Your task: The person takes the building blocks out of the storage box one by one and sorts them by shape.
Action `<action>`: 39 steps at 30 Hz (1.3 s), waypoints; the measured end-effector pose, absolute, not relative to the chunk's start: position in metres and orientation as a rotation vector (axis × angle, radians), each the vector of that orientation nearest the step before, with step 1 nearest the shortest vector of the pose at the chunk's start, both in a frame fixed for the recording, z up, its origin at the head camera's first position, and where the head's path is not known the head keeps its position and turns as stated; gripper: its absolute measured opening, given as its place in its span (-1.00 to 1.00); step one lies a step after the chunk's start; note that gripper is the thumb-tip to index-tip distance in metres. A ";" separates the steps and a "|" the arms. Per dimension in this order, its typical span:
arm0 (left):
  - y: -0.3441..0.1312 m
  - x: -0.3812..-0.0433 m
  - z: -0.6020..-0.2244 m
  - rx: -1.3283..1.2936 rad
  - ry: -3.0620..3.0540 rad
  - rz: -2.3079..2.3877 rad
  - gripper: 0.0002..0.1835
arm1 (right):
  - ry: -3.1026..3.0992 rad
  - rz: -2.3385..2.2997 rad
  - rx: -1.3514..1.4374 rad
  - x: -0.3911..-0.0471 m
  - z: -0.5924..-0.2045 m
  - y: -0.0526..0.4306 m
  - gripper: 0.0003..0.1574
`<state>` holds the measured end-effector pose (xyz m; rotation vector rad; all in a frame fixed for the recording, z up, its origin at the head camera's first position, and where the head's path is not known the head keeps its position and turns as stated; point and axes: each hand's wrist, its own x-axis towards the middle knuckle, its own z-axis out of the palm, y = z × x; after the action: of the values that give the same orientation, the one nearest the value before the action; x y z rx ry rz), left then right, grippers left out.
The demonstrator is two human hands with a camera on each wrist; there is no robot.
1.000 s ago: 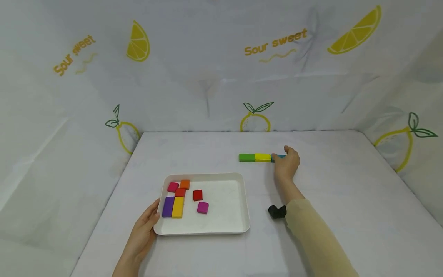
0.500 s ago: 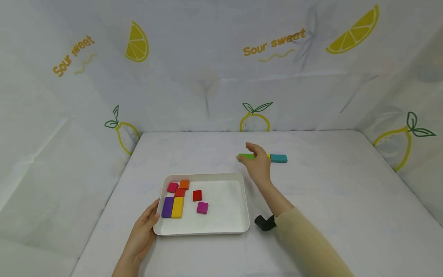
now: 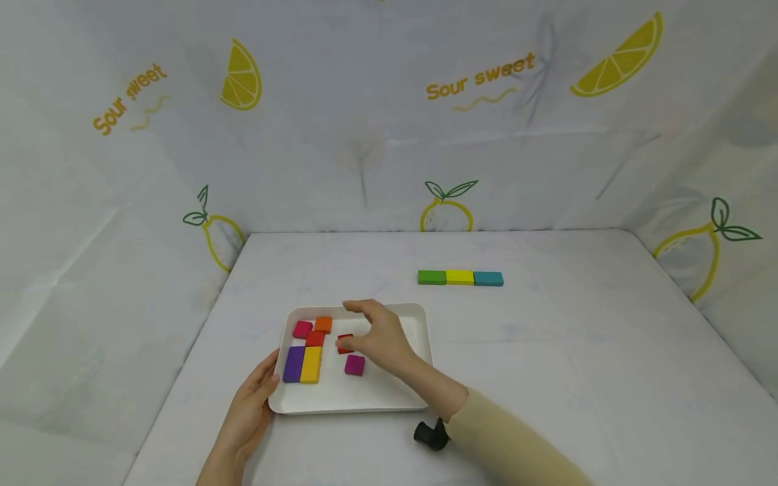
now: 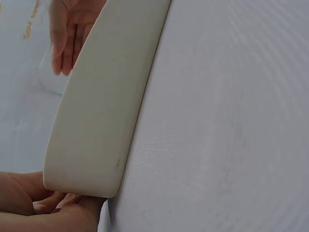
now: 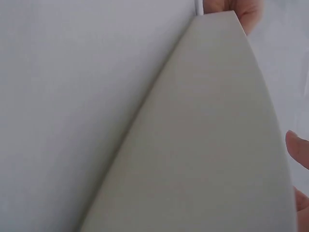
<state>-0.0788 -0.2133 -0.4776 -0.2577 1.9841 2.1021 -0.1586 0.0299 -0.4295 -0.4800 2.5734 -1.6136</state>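
Note:
In the head view, my left hand holds the left side of a shallow white tray, its thumb and fingers at the outer wall. The left wrist view shows these fingers bent against the tray's end. My right hand hovers over the tray with thumb and index finger spread apart, nothing between them. Its thumb partly covers a dark red square block. Just below the thumb lies a magenta square block. In the wrist views the tray's wall hides much of the right hand.
On the tray's left are purple and yellow rectangular blocks, plus pink, orange and red squares. Behind the tray, green, yellow and teal blocks form a row.
My right hand has left the teal block and swept left and nearer, past the green and yellow blocks, to above the tray. The row of blocks and my left hand stay in place.

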 end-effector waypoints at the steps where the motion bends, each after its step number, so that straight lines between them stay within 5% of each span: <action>1: -0.213 -0.079 -0.478 -0.258 1.985 2.102 -0.38 | 2.572 -1.590 -0.496 -0.156 -0.431 0.025 -0.21; 39: -0.215 -0.076 -0.480 -0.188 2.003 2.102 -0.36 | 2.605 -1.194 -0.792 -0.141 -0.464 -0.025 -0.28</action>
<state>-0.0763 -0.2146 -0.4802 -0.1882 2.0031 2.1023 -0.1410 -0.0246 -0.4637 -0.7922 2.6051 -1.1939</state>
